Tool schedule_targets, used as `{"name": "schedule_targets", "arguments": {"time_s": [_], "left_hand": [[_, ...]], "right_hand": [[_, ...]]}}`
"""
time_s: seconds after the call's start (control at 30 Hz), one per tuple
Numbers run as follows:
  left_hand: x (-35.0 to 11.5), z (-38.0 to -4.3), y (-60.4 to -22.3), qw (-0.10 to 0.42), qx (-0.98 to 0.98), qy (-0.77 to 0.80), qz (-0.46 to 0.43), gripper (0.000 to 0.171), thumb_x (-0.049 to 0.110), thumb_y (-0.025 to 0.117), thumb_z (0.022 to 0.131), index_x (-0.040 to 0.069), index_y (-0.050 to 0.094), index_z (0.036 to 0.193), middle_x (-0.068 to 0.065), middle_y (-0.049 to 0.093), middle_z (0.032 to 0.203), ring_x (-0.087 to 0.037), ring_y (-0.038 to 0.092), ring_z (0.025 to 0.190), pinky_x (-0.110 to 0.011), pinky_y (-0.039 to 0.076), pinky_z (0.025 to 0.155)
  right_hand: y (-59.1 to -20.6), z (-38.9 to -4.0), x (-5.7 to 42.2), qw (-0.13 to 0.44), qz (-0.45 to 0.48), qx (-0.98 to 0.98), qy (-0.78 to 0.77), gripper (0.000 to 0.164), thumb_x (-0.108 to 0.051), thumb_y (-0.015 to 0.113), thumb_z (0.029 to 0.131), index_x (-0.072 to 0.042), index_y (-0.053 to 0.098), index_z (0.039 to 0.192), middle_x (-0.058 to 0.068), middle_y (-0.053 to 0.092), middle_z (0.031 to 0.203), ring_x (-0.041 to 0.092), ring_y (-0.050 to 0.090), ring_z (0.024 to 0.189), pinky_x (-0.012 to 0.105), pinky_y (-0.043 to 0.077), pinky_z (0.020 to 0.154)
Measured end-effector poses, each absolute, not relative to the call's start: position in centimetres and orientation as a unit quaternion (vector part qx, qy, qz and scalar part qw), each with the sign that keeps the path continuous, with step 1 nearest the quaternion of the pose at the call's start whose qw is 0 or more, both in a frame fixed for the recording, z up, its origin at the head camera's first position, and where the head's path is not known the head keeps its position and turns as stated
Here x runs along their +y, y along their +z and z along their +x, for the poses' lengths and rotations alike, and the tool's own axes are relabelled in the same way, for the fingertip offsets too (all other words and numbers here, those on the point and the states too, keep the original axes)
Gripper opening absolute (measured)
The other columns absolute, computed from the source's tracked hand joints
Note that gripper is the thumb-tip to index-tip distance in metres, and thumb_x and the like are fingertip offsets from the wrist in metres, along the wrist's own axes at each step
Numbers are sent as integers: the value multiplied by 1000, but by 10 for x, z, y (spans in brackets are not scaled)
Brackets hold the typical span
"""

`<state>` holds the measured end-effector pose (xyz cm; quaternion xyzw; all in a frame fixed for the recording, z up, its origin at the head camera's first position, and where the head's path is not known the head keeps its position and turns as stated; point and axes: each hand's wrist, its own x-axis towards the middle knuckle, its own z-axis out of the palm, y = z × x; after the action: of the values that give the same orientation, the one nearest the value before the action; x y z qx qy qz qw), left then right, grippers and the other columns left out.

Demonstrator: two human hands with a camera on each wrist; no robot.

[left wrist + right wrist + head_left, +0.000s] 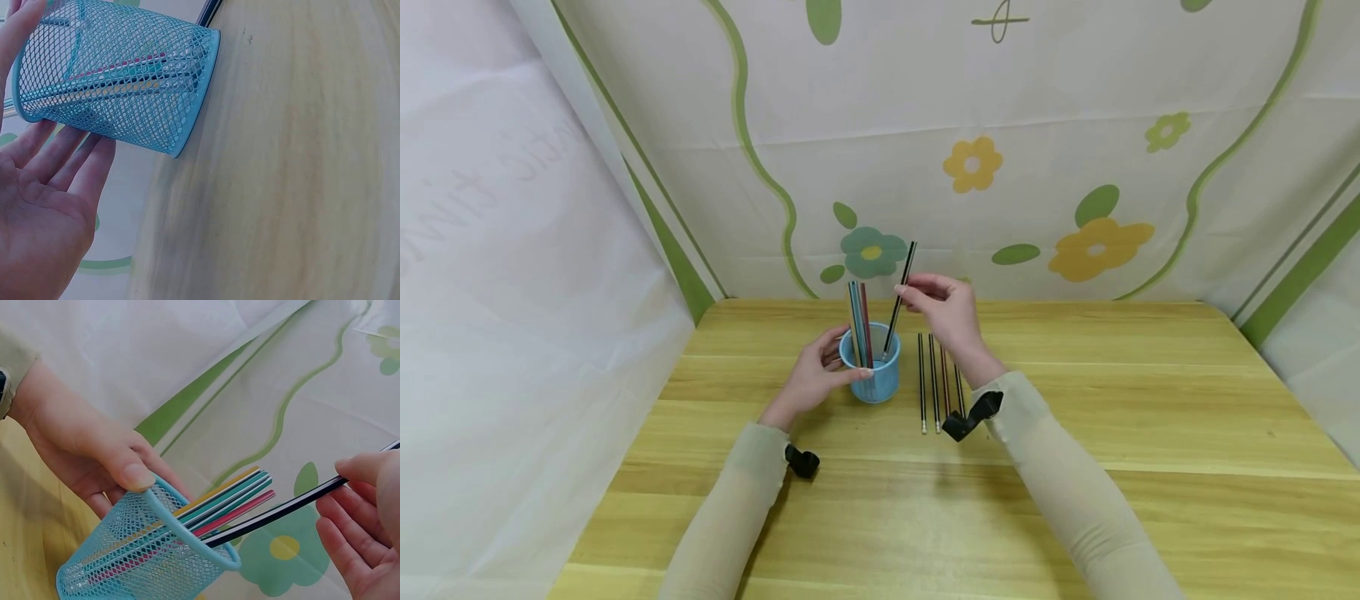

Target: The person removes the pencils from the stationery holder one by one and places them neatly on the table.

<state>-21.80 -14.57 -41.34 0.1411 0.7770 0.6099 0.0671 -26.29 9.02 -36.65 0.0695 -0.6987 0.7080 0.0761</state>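
A light-blue mesh pencil cup [880, 387] stands on the wooden table, several pencils [857, 312] with yellow, teal and red stripes leaning inside it. Around its left side my left hand [814, 372] holds the cup, thumb at the near rim and fingers behind. Between thumb and fingers, my right hand [951, 321] pinches a black-and-white striped pencil [281, 509] by its upper part. That pencil slants down past the rim, its lower end inside the cup. The left wrist view shows the mesh wall [125, 75] with the striped pencils visible through it.
Several dark pencils [922, 383] lie side by side on the table right of the cup, eraser ends toward me; my right wrist partly covers some. A white cloth [910, 100] with flowers and green vines hangs behind the table [1075, 500].
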Motion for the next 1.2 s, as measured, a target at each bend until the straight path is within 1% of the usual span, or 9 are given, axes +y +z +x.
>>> {"name": "schedule_targets", "arguments": {"time_s": [0.17,0.27,0.4,0.47,0.5,0.63,0.77,0.93,1.2], "left_hand": [[-146,-218,-413,71,779,607,140,81,9,84,87,-1,38,153,-21,54,144,-34,53,131,-45,42,111],[-146,-217,-413,72,780,606,140,82,9,84,87,-1,38,154,-21,54,143,-34,53,131,-45,42,111],[-146,-218,-414,70,778,608,140,81,9,84,87,-1,39,153,-21,55,143,-34,54,130,-45,42,110],[-146,-218,-415,69,777,610,141,80,8,84,86,-1,39,153,-21,55,142,-34,54,130,-45,42,110],[-146,-218,-415,69,776,610,141,80,8,84,86,-1,39,153,-21,55,142,-34,54,130,-45,42,110],[-147,-218,-417,70,776,611,141,80,8,83,87,-1,39,153,-21,55,142,-33,53,131,-44,42,111],[-147,-218,-417,70,775,612,142,80,8,83,87,-1,39,153,-20,55,142,-33,53,131,-44,42,111],[-148,-218,-417,70,774,614,142,80,8,83,87,-1,38,153,-21,55,142,-33,53,131,-44,42,110],[-147,-218,-416,71,773,614,143,81,9,83,87,-1,39,153,-20,55,143,-33,53,131,-44,42,110]], "right_hand": [[-362,-262,96,89,74,-692,712,33,-23,84,88,-1,76,111,11,75,101,37,70,93,35,61,80],[-360,-262,99,98,76,-684,719,33,-22,84,88,0,76,111,11,75,100,33,71,89,40,61,82],[-358,-263,105,109,78,-672,729,33,-21,84,88,2,75,110,11,75,98,27,72,84,48,59,85],[-356,-263,109,113,77,-670,730,33,-20,84,88,2,75,110,10,75,98,29,72,85,44,60,83],[-355,-262,111,115,78,-668,731,33,-20,84,88,2,75,110,10,75,98,30,72,86,45,60,84],[-353,-262,117,120,77,-663,735,33,-19,83,88,3,74,111,10,75,97,30,72,86,39,61,82],[-350,-262,123,122,73,-658,739,34,-19,84,88,3,74,112,10,75,97,29,73,85,42,60,84],[-348,-262,130,121,66,-656,742,35,-20,84,87,2,73,112,11,74,98,25,73,83,36,61,81],[-347,-264,142,118,52,-655,744,34,-20,84,88,1,73,111,10,74,98,20,73,80,37,60,84]]}}
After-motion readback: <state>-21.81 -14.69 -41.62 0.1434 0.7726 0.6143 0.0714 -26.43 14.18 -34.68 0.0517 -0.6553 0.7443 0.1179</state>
